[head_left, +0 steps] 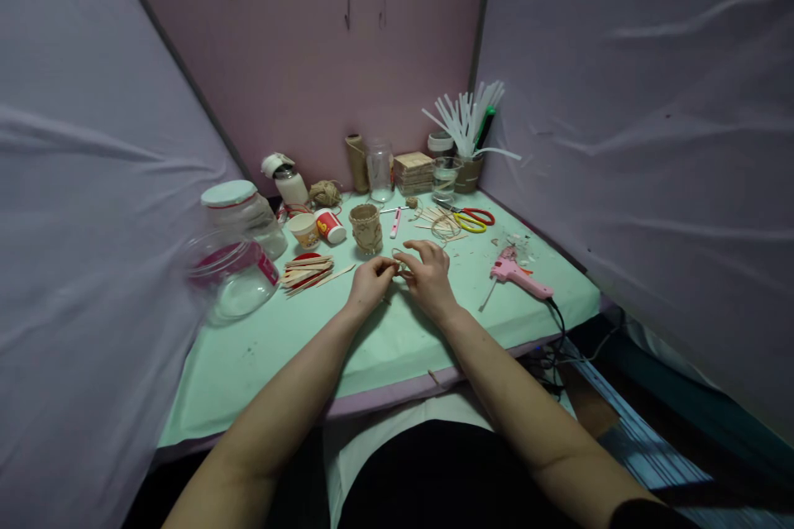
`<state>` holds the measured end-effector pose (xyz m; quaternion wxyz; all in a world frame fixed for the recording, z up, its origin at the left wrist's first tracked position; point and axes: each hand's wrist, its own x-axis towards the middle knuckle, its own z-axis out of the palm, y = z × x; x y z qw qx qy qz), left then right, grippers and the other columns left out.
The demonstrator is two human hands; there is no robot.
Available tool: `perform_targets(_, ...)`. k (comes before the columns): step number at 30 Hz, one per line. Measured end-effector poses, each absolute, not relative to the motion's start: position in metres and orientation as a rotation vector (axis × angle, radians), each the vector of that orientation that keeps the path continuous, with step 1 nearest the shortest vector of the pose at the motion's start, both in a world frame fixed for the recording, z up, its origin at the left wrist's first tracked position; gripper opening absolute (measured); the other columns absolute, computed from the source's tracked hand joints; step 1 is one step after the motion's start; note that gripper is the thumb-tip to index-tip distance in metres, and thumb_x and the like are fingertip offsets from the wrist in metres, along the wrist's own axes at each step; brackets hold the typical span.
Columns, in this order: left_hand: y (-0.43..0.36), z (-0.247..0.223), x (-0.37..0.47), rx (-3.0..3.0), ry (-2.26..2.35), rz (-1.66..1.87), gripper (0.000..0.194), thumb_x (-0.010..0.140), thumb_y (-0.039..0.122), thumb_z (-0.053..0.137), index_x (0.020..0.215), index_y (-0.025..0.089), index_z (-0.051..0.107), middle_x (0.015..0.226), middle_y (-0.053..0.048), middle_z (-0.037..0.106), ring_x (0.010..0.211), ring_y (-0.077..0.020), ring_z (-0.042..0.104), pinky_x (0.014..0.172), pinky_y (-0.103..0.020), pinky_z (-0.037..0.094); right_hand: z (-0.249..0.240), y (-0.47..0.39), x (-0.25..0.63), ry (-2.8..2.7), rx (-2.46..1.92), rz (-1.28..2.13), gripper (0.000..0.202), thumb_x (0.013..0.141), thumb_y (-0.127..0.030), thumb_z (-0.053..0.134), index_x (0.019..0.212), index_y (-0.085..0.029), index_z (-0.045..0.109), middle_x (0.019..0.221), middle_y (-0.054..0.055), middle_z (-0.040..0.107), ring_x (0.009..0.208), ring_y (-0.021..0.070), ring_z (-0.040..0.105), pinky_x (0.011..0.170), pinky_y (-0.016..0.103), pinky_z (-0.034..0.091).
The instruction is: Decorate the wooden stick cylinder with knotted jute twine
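My left hand [370, 284] is closed in a pinch on a thin tan piece of twine [399, 259] above the middle of the table. My right hand [429, 279] meets it there, thumb and forefinger on the same twine, the other fingers curved and raised. The small piece is partly hidden by the fingertips. Just beyond my left hand stands a tan cup [365, 230] with twine-like decoration and a scalloped rim. A pink and white utility knife [395, 223] lies behind my hands, with a loose coil of twine [444, 225] farther right.
Popsicle sticks [308, 272] and large clear jars [245, 281] are on the left. Paper cups [331, 226] sit near a twine ball [325, 193]. Scissors [475, 220] and a corded pink glue gun [521, 274] lie right. White glue sticks [462, 120] stand in a back holder.
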<state>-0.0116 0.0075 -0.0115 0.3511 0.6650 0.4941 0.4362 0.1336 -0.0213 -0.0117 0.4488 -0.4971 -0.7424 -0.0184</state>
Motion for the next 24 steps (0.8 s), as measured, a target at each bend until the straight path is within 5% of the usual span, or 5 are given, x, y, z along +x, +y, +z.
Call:
perform_targets(3,0.007,-0.012,-0.012,1.715,1.266,1.112,0.018,0.074,0.027,0.057,0.079,0.014,0.068,0.077,-0.005,0.069,0.07,-0.0148,0.059,0.068,-0.026,0.044,-0.013,-0.019,0.135,-1.86,-1.277,-0.038,0.013,0.085,-0.022,0.058,0.092,-0.027,0.068,0.104,0.006,0.065,0.105,0.0248,0.048,0.093,0.043,0.026)
perform_targets(10,0.004,-0.006,-0.011,1.754,1.189,1.037,0.016,0.073,0.026,0.057,0.078,0.014,0.067,0.072,-0.004,0.068,0.069,-0.0149,0.058,0.068,-0.026,0.044,-0.018,-0.011,0.139,-1.728,-1.197,0.289,0.018,0.088,-0.028,0.052,0.079,-0.021,0.066,0.078,0.004,0.066,0.078,0.0188,0.055,0.077,0.032,0.035)
perform_targets(24,0.001,0.004,-0.01,1.605,1.168,0.951,0.014,0.067,0.025,0.064,0.073,0.014,0.069,0.066,-0.003,0.066,0.065,-0.0146,0.056,0.066,-0.027,0.043,-0.016,-0.005,0.137,-1.331,-1.111,0.879,0.016,0.075,-0.032,0.056,0.069,-0.018,0.06,0.065,0.0,0.062,0.065,0.015,0.055,0.066,0.028,0.041)
